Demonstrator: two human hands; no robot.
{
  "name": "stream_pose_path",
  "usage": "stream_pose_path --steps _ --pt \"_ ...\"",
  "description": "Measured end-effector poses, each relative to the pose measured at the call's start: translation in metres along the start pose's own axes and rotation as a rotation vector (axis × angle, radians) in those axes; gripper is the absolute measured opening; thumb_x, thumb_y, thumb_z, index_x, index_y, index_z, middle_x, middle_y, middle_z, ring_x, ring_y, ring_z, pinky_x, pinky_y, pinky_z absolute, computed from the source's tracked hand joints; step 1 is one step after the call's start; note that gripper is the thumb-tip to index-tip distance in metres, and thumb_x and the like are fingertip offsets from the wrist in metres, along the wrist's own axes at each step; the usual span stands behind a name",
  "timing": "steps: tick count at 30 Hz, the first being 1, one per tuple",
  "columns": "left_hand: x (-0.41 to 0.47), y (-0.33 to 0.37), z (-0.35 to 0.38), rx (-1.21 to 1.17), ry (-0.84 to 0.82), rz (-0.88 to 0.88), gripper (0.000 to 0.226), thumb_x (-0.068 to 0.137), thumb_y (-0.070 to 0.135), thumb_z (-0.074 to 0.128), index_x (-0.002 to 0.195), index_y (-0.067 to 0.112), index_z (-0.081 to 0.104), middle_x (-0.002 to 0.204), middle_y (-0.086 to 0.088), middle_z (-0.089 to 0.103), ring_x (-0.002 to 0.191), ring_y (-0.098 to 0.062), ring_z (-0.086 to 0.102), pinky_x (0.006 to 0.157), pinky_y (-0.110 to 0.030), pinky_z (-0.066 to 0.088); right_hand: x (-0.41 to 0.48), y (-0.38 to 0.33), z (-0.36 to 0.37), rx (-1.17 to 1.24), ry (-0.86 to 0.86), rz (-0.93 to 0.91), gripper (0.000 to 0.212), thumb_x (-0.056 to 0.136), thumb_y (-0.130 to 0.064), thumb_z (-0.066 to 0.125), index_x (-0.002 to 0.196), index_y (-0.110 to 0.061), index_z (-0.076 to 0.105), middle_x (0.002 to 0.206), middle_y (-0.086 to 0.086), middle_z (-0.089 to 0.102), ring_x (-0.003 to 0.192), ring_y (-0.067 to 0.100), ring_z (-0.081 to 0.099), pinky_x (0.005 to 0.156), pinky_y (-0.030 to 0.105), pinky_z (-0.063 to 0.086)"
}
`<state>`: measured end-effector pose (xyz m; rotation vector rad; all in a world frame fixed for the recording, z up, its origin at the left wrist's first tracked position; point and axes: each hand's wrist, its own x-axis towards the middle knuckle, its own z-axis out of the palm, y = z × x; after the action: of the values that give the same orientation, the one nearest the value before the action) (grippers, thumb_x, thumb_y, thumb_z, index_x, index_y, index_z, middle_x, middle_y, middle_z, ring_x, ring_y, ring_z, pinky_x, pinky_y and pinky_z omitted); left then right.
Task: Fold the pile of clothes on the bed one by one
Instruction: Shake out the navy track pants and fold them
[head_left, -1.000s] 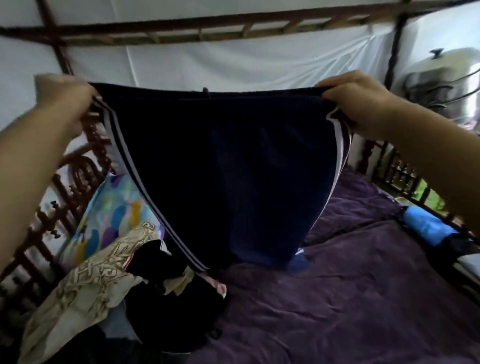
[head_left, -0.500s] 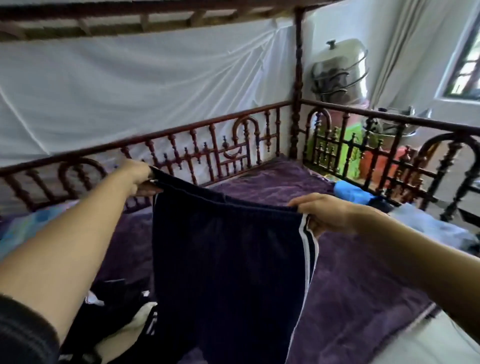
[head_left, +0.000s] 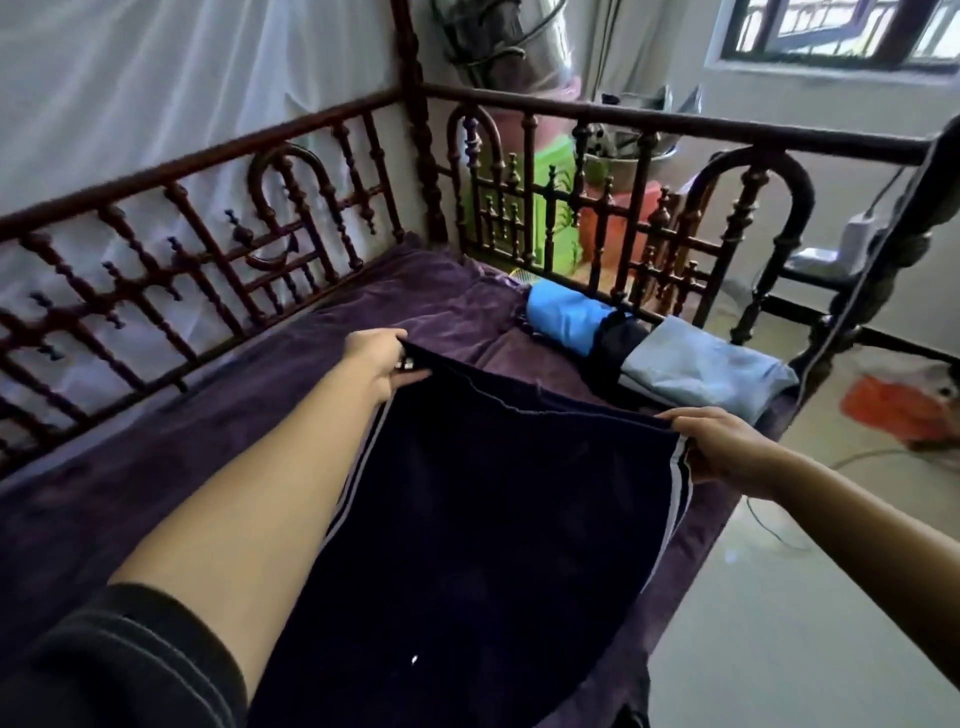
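Left hand (head_left: 385, 361) and right hand (head_left: 724, 444) pinching navy shorts (head_left: 483, 509) by the waistband, over purple bedcover (head_left: 156, 467); folded clothes (head_left: 649, 353) beyond

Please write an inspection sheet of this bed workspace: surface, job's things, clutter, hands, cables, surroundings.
Surface: purple bedspread, wrinkled.
Job's things: navy shorts with white side stripes, held stretched; folded clothes at the bed's far right edge.
Clutter: orange bag on the floor.
Hands: left hand and right hand each grip a top corner of the shorts.
Cables: thin cable on the floor.
Surroundings: carved wooden rail, white curtain, window.
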<state>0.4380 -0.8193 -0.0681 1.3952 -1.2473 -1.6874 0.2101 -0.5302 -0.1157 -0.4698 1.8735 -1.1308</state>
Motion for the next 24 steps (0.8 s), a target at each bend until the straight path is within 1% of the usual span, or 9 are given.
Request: stream_pose_path --steps 4,7,9,10,12,14,17,20,24 --pt "0.072 -0.035 0.109 0.034 -0.004 -0.076 0.041 0.085 -0.021 0.031 0.101 0.005 0.059 0.096 -0.016 0.053 0.090 -0.030 0.057 0.060 -0.042 0.052 0.107 0.034 -0.054 0.023 0.110 0.153 0.034 0.095 -0.001 0.038 0.096 -0.011 0.071 0.076 0.012 0.065 0.052 0.020 0.057 0.050 0.027 0.050" --pt "0.118 -0.068 0.180 0.050 -0.022 -0.166 0.044 0.085 -0.021 0.032 0.109 0.006 0.057 0.109 -0.018 0.053 0.102 -0.032 0.056 0.055 -0.039 0.052 0.177 0.067 -0.080 0.040 0.181 0.246 0.035 0.091 0.003 0.039 0.091 -0.012 0.071 0.073 0.010 0.064 0.052 0.020 0.057 0.052 0.029 0.053" --pt "0.144 -0.091 0.212 0.024 -0.059 -0.228 0.041 0.088 -0.017 0.037 0.114 0.009 0.056 0.121 -0.020 0.053 0.111 -0.034 0.056 0.063 -0.041 0.054 0.218 0.087 -0.092 0.021 0.233 0.294 0.035 0.090 0.004 0.040 0.092 -0.012 0.071 0.073 0.010 0.063 0.055 0.023 0.055 0.057 0.032 0.054" --pt "0.154 -0.101 0.222 0.003 -0.091 -0.256 0.040 0.091 -0.012 0.042 0.123 0.010 0.053 0.124 -0.018 0.053 0.111 -0.032 0.056 0.069 -0.042 0.054 0.237 0.097 -0.097 0.004 0.254 0.317 0.034 0.089 0.004 0.041 0.093 -0.013 0.070 0.072 0.010 0.062 0.057 0.023 0.054 0.058 0.032 0.053" --pt "0.168 -0.118 0.229 -0.011 -0.166 -0.297 0.056 0.096 0.003 0.051 0.147 0.017 0.032 0.133 -0.012 0.050 0.116 -0.030 0.053 0.080 -0.043 0.052 0.265 0.113 -0.101 -0.051 0.276 0.354 0.029 0.091 0.001 0.044 0.093 -0.013 0.069 0.069 0.009 0.060 0.056 0.024 0.052 0.052 0.028 0.050" --pt "0.173 -0.130 0.219 0.011 -0.176 -0.325 0.067 0.097 0.012 0.054 0.152 0.023 0.018 0.140 -0.007 0.044 0.119 -0.029 0.051 0.086 -0.042 0.050 0.283 0.124 -0.098 -0.237 0.285 0.323 0.020 0.092 -0.009 0.051 0.092 -0.014 0.070 0.069 0.008 0.060 0.062 0.026 0.054 0.058 0.032 0.051" --pt "0.165 -0.151 0.170 0.037 -0.036 -0.369 0.062 0.096 0.014 0.055 0.149 0.023 0.025 0.124 -0.004 0.049 0.108 -0.025 0.054 0.085 -0.040 0.051 0.291 0.128 -0.077 -0.578 0.157 0.280 0.016 0.089 -0.021 0.055 0.087 -0.019 0.071 0.081 0.006 0.065 0.083 0.026 0.060 0.075 0.032 0.044" --pt "0.132 -0.183 0.092 0.104 0.145 -0.440 0.053 0.096 0.012 0.054 0.146 0.019 0.035 0.115 -0.004 0.054 0.106 -0.025 0.057 0.081 -0.040 0.054 0.293 0.120 -0.029 -0.743 -0.037 0.237 0.016 0.089 -0.025 0.057 0.089 -0.019 0.071 0.092 0.007 0.070 0.095 0.028 0.065 0.074 0.028 0.042" --pt "0.062 -0.238 -0.022 0.254 0.336 -0.569 0.043 0.093 0.008 0.055 0.135 0.016 0.048 0.091 -0.003 0.060 0.081 -0.019 0.058 0.066 -0.033 0.051 0.283 0.102 0.060 -0.876 -0.284 0.116 0.029 0.091 -0.025 0.053 0.064 -0.015 0.057 0.076 0.005 0.065 0.084 0.030 0.066 0.065 0.028 0.040"
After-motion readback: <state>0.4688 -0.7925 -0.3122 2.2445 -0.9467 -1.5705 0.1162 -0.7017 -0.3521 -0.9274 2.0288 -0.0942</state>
